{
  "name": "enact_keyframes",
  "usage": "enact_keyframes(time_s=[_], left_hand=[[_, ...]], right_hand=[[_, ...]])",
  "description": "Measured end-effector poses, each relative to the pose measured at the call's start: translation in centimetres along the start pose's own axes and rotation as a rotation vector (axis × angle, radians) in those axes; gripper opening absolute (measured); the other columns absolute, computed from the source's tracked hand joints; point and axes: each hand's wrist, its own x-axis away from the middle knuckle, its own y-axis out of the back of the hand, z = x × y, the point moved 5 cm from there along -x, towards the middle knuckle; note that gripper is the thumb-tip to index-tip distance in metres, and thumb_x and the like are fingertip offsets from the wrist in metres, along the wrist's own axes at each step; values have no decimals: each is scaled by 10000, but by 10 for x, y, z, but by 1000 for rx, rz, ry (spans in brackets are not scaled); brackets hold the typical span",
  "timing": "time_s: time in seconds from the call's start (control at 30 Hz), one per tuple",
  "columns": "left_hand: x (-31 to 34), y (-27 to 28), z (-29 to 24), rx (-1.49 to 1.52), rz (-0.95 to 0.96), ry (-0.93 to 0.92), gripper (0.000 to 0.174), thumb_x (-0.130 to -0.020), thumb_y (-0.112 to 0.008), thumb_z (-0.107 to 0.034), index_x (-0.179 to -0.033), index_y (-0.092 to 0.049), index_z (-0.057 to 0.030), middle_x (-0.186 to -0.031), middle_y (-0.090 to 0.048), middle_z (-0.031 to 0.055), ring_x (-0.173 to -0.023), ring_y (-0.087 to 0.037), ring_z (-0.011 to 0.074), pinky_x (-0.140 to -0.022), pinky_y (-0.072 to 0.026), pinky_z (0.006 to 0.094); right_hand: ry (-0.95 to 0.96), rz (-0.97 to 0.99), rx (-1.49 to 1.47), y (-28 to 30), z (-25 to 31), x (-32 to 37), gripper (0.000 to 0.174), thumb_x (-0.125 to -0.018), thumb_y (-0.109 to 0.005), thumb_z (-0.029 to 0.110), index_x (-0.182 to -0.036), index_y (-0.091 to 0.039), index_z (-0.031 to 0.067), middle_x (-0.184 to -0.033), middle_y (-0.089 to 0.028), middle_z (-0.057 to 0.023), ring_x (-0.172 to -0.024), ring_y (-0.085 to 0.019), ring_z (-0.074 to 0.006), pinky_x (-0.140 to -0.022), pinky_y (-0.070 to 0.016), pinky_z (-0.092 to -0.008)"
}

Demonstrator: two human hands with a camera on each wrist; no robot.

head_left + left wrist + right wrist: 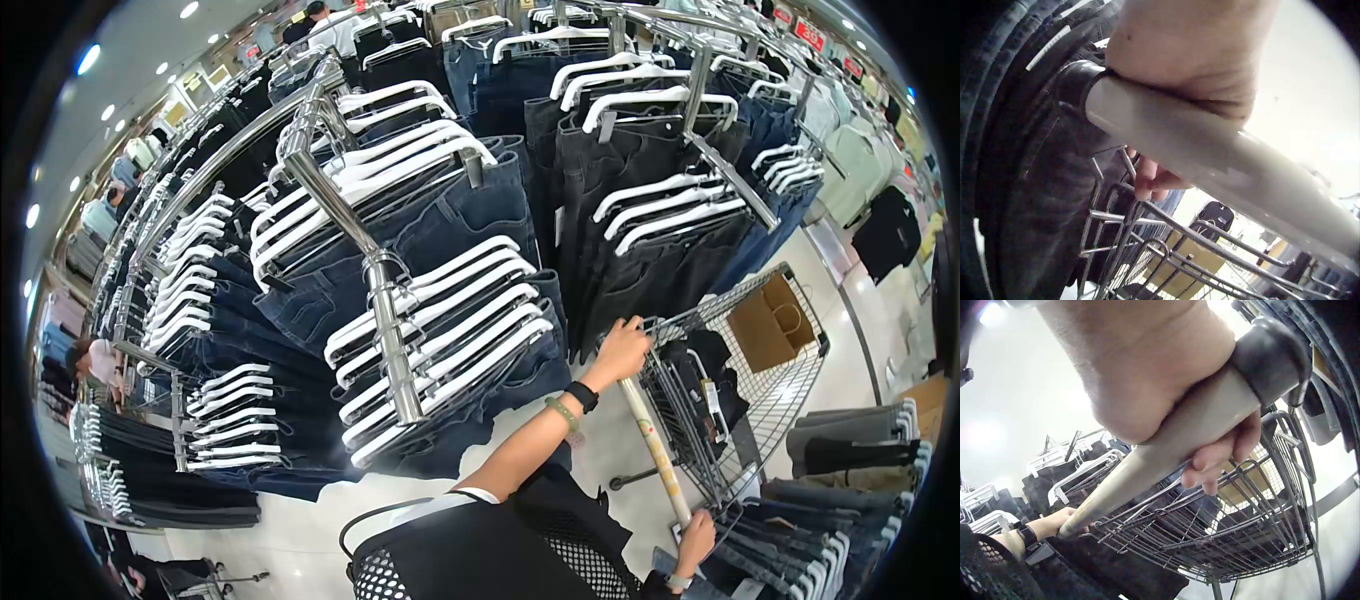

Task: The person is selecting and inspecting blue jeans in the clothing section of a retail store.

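Observation:
Both hands are on the pale handle (652, 450) of a wire shopping cart (775, 385). My left hand (624, 350) grips its far end, beside the dark hanging jeans. In the left wrist view the palm presses on top of the handle (1210, 156) and fingertips (1144, 181) show beneath it. The other end is held by my right hand (697, 538); in the right wrist view its fingers (1216, 459) curl under the bar near a dark end cap (1269, 359). Inside the cart lie a brown paper bag (768, 325) and dark clothing with a white tag (712, 410).
Racks of jeans (400, 240) on white hangers fill the left and front, with a chrome rail (385, 310) jutting towards me. More folded trousers (830, 500) hang close on the right. Pale floor (855, 340) shows beyond the cart.

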Motion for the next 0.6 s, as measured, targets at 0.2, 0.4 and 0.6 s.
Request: enact_keyframes(time_s=[0.2,0.4,0.6], left_hand=[[18,-5,-11,3,-143,-44,154,-755,-624,-124,-892,-654,-61,-951,-634,109,-1096,-514,303,-991,-368,478],[99,42,-55,271,-141,-39,203,-767,-597,-51,-968,-606,-34,-995,-533,114,-1072,-493,301,-959,-403,426],[209,144,-91,209,-102,-81,250,-755,-624,-71,-1000,-598,-30,-1132,-557,124,-1153,-501,324,-936,-425,400]], right_hand=[[40,-45,38,24,7,11,366,-937,-382,312,-826,-667,110,-749,-659,-158,-720,-621,-388,-633,-447,-498],[67,-83,21,23,-15,17,379,-935,-379,325,-825,-664,99,-765,-661,-165,-735,-623,-389,-643,-447,-499],[70,-29,-19,33,-10,38,376,-933,-378,326,-861,-674,106,-811,-669,-153,-768,-626,-380,-661,-449,-488]])
